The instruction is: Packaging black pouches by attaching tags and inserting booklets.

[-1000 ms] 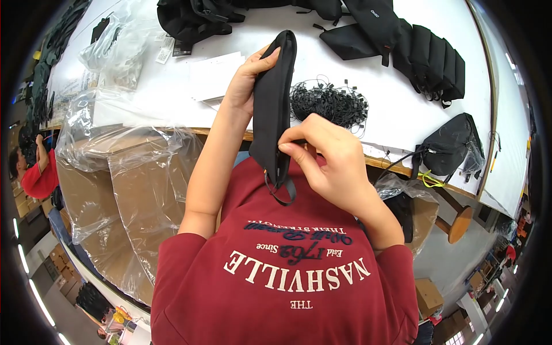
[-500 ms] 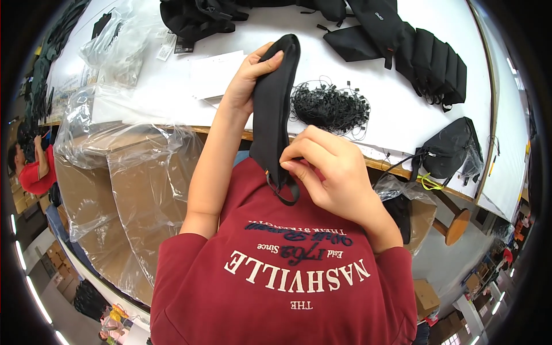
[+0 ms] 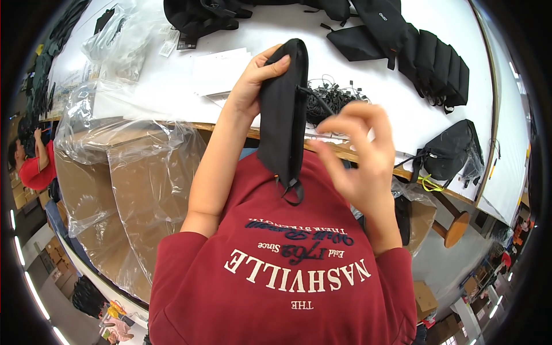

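Observation:
A slim black zippered pouch [image 3: 279,121] hangs upright over my lap, with a small loop at its lower end. My left hand [image 3: 259,80] is closed round its upper part, thumb on the near face. From the pouch's right edge a dark zipper pull [image 3: 321,102] sticks out to the right. Just beyond that pull is my right hand [image 3: 362,155], smeared by motion, its fingers curved and apart with nothing visible in them. Behind the pouch lies a tangled heap of thin black cords with small tags [image 3: 345,95], partly hidden by it and by my right hand.
More black pouches [image 3: 431,63] line the back right of the white table [image 3: 368,52]. A black bag [image 3: 451,149] sits near its front right edge. Plastic-covered cardboard boxes [image 3: 144,201] stand at my left. A wooden stool [image 3: 457,229] is at the right. Someone in red [image 3: 37,169] is far left.
My right hand has come off the pouch's lower edge and moved right and up, its fingers parting. The zipper pull now shows higher on the edge. The pouch has shifted slightly right.

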Available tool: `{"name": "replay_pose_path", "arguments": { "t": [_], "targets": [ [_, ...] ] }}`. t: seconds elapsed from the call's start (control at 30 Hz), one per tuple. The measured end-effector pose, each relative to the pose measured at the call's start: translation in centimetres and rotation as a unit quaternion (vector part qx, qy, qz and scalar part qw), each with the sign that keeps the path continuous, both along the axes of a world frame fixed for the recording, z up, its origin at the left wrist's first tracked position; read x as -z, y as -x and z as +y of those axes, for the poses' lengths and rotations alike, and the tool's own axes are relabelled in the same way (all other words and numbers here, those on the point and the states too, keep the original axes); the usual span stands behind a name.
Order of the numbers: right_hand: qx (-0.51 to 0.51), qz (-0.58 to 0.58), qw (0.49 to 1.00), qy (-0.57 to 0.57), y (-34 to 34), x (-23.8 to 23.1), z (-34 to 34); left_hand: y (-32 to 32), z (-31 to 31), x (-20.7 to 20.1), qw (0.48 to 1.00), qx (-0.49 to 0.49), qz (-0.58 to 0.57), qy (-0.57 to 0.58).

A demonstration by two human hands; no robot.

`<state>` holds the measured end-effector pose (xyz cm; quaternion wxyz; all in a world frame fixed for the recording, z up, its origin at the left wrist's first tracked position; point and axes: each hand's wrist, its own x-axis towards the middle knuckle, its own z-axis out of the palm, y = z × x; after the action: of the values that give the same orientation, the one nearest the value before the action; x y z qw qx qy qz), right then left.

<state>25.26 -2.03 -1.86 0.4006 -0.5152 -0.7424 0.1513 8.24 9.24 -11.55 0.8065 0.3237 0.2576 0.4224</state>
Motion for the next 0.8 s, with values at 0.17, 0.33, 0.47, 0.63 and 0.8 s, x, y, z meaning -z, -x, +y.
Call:
{"name": "replay_pose_path", "arguments": {
  "t": [0.17,0.33,0.47,0.63,0.8],
  "targets": [
    [-0.123,-0.062,0.982,0.128,0.7,0.2,-2.1,0.8,0.8,0.1,0.999,-0.022,-0.032,0.009],
    [-0.136,-0.063,0.985,0.081,0.6,0.7,-2.5,1.0,0.9,0.9,0.996,-0.045,-0.072,0.019],
    [-0.120,-0.014,0.991,0.059,0.6,0.9,-3.0,1.4,1.1,1.1,0.992,-0.101,-0.059,0.047],
    [-0.130,-0.007,0.982,0.139,-0.4,0.9,-3.1,1.7,1.1,0.6,0.987,-0.130,-0.084,0.041],
    [-0.009,0.021,0.989,0.143,-1.2,-0.5,-1.7,1.5,0.7,-0.4,0.988,-0.146,-0.059,0.010]
  ]
}}
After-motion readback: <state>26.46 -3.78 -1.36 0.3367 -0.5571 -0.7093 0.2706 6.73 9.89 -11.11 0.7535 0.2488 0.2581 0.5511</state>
